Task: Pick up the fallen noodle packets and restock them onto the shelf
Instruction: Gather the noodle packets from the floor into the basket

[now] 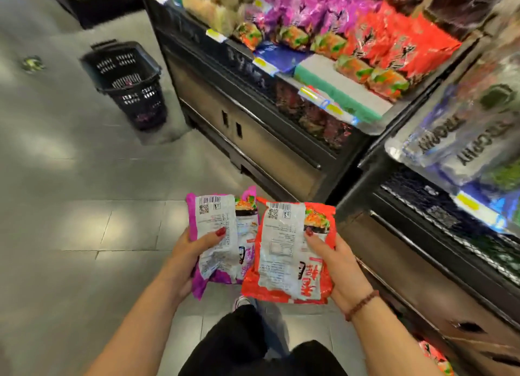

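The black shelf (247,66) carried rows of purple packets (304,7) and red packets (394,40) side by side. A black basket (126,83) stood on the grey tiled floor (56,178) near the shelf's end

The left hand (189,259) grips a purple noodle packet (219,240) and the right hand (342,268) grips a red noodle packet (289,251), held side by side, back faces up, edges touching. Ahead right, a shelf (284,114) carries rows of purple and red packets (394,43). A black basket (126,83) stands on the tiled floor (70,206) beside the shelf's end.
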The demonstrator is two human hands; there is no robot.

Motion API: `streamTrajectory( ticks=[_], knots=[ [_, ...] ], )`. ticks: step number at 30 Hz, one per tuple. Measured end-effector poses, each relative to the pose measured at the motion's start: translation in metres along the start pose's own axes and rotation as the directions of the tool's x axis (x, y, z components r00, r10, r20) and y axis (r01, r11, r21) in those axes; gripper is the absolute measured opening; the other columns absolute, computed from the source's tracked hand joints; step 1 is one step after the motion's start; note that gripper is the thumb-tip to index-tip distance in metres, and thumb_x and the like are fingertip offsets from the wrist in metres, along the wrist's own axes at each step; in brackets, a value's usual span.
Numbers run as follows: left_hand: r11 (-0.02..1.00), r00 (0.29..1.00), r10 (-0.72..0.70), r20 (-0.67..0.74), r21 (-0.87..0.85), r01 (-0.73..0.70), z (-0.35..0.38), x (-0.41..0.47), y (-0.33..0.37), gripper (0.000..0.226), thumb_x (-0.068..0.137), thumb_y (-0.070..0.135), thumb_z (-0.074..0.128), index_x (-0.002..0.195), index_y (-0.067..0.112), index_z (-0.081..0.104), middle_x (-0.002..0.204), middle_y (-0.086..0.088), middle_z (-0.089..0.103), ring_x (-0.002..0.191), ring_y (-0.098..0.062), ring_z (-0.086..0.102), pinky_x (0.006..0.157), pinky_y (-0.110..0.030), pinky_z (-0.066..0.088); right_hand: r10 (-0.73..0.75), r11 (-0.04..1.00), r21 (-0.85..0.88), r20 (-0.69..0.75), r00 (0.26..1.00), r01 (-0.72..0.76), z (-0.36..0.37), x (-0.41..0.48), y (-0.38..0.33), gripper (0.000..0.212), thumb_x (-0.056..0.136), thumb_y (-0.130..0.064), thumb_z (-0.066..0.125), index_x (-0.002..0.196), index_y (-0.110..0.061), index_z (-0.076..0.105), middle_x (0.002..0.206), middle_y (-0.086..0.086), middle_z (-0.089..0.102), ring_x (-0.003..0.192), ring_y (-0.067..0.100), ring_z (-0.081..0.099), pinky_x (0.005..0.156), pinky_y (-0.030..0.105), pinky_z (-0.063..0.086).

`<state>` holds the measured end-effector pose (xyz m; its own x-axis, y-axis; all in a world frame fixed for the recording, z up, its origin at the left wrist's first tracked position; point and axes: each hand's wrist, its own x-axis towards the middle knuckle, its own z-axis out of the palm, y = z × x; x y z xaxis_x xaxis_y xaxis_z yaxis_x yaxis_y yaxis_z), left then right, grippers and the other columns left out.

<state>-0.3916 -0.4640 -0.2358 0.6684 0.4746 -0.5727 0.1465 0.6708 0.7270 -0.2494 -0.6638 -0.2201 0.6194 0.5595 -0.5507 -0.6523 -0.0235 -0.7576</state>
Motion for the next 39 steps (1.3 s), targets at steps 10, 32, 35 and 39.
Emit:
streamTrajectory(
  ticks=[10, 32, 35, 39],
  knots=[
    [0.98, 0.968, 0.073, -0.238, -0.161, -0.114, -0.05, 0.065, 0.066, 0.053, 0.068, 0.011, 0.076, 0.118, 0.009, 0.059, 0.106, -0.02, 0.072, 0.09, -0.038, 0.071, 0.065, -0.046, 0.061, 0.109, 0.972, -0.224, 0.129, 0.986, -0.078, 0.098, 0.125, -0.054, 0.03, 0.083, -0.017, 0.065, 0.112, -0.013, 0.061, 0.101, 0.009, 0.074, 0.089, 0.028, 0.072, 0.073, 0.041, 0.06],
    [0.922, 0.807, 0.149, -0.572, -0.214, -0.323, -0.084, 0.304, 0.295, 0.039, 0.075, 0.007, 0.069, 0.112, 0.014, 0.062, 0.1, -0.012, 0.075, 0.087, -0.03, 0.073, 0.061, -0.038, 0.06, 0.31, 0.89, -0.441, 0.396, 0.865, -0.117, 0.315, 0.474, -0.182, 0.044, 0.078, -0.023, 0.069, 0.119, -0.009, 0.061, 0.109, 0.014, 0.071, 0.099, 0.033, 0.069, 0.084, 0.046, 0.054],
    [0.92, 0.81, 0.15, -0.566, -0.221, -0.324, -0.12, 0.336, 0.326, 0.047, 0.072, 0.009, 0.071, 0.118, 0.012, 0.061, 0.107, -0.014, 0.073, 0.096, -0.033, 0.071, 0.076, -0.045, 0.06, 0.3, 0.886, -0.452, 0.379, 0.875, -0.108, 0.359, 0.509, -0.182, 0.037, 0.081, -0.019, 0.068, 0.116, -0.007, 0.063, 0.107, 0.015, 0.072, 0.098, 0.033, 0.069, 0.083, 0.046, 0.055],
    [0.911, 0.814, 0.141, -0.564, -0.247, -0.329, -0.177, 0.38, 0.376, 0.039, 0.076, 0.004, 0.07, 0.113, 0.012, 0.059, 0.105, -0.016, 0.073, 0.092, -0.034, 0.071, 0.071, -0.046, 0.061, 0.279, 0.887, -0.451, 0.358, 0.891, -0.097, 0.428, 0.551, -0.18, 0.028, 0.082, -0.014, 0.067, 0.108, -0.003, 0.067, 0.102, 0.017, 0.073, 0.091, 0.031, 0.071, 0.073, 0.039, 0.06]
  ],
)
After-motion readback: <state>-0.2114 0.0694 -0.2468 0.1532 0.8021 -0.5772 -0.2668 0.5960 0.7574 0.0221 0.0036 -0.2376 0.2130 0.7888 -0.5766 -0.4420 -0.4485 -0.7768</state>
